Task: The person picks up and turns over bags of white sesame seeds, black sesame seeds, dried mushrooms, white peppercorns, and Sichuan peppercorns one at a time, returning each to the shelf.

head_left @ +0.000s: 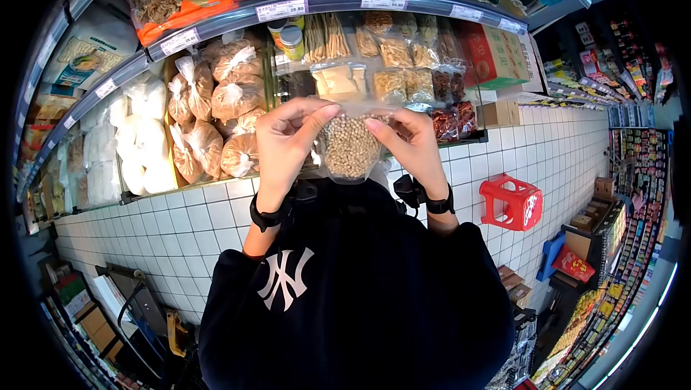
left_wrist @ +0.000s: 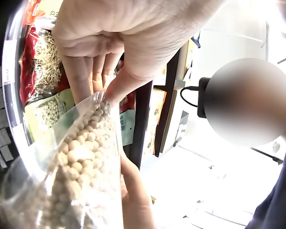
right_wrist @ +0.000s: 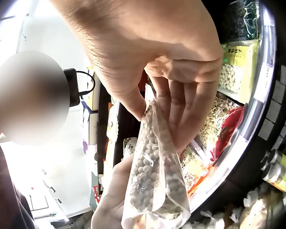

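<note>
A clear plastic bag of small round beige peppercorn-like grains (head_left: 350,147) hangs upright between both hands, in front of the person's chest. The left hand (head_left: 286,138) pinches its upper left edge between thumb and fingers. At the upper right edge, the right hand (head_left: 412,144) pinches the plastic in the same way. Close up in the left wrist view, the bag (left_wrist: 78,167) bulges with grains below the left thumb and fingertips. In the right wrist view the bag (right_wrist: 155,176) appears edge-on, its top corner between the right thumb and fingers.
Behind the hands, a low display holds knotted bags of brown goods (head_left: 205,149), white bags (head_left: 144,138) and flat packs of dried foods (head_left: 392,52). A shelf edge with price tags (head_left: 283,8) curves above. A red stool (head_left: 511,203) stands on the tiled floor (head_left: 461,167) at right.
</note>
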Tool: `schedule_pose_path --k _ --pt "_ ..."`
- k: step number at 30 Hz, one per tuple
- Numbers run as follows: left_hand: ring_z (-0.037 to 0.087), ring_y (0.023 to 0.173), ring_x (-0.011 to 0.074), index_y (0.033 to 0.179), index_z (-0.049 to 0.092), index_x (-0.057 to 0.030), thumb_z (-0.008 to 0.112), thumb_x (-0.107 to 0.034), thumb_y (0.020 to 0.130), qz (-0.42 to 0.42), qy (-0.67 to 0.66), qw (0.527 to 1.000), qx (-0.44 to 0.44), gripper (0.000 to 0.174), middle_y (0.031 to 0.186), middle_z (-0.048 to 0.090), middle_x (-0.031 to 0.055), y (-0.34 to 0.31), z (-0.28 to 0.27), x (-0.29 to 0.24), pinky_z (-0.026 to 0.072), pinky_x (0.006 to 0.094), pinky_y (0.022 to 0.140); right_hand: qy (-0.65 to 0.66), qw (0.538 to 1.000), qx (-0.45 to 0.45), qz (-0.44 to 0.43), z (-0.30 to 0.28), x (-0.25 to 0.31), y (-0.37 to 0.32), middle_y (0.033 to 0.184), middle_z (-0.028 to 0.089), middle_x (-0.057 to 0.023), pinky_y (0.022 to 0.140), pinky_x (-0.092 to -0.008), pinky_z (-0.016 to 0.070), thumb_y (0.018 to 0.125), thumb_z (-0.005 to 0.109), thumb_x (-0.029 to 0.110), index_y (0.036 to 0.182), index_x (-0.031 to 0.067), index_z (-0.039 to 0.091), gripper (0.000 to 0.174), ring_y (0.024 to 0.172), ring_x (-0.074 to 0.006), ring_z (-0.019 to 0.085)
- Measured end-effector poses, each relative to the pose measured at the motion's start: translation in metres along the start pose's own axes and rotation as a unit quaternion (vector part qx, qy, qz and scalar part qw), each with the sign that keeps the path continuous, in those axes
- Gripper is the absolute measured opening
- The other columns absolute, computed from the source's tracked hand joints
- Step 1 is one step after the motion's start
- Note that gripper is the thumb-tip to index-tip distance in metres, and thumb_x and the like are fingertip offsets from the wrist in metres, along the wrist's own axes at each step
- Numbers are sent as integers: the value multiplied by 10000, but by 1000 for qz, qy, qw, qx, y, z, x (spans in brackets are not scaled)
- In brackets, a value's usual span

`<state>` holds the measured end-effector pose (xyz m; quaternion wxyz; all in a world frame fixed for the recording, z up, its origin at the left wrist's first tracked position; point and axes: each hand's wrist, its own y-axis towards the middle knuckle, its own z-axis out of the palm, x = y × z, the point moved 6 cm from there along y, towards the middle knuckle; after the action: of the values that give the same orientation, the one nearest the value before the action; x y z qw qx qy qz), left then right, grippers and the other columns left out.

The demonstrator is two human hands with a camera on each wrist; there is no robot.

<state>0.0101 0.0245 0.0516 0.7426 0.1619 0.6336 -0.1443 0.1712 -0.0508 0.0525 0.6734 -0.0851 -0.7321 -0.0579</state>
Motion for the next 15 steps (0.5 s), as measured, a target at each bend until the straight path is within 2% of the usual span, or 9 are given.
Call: schedule_pose_path --k 3,6,8,11,15 --pt "631 802 110 943 641 44 645 -31 837 6 -30 999 21 130 896 679 103 3 7 0 487 219 730 -9 999 -16 -36 -4 0 0 834 664 -30 596 -186 438 846 654 127 975 -15 658 193 700 -36 555" --pt "612 779 88 958 624 26 668 -48 824 -14 -74 997 31 159 890 669 74 6 14 1 482 214 702 4 998 -50 -30 -9 -2 0 815 658 -31 597 -182 439 846 654 124 959 -19 657 182 703 -38 560" --pt "583 756 59 958 610 -1 703 -84 803 -53 -25 994 94 199 859 647 31 2 19 13 468 204 663 0 998 -58 -39 -15 -6 2 814 654 -31 600 -181 441 847 653 122 951 -23 654 178 706 -40 563" --pt "567 745 44 933 613 -14 729 -115 784 -80 -4 992 97 214 824 626 3 1 25 11 454 195 637 12 997 -61 -53 -20 -1 3 816 647 -26 604 -178 440 851 647 116 954 -30 644 179 704 -40 562" --pt "571 751 46 935 613 -9 727 -115 784 -55 20 996 73 217 845 634 7 0 29 5 452 191 630 54 997 -30 -47 -25 4 6 840 645 -26 603 -176 434 836 663 118 1000 -29 624 224 701 -34 552"
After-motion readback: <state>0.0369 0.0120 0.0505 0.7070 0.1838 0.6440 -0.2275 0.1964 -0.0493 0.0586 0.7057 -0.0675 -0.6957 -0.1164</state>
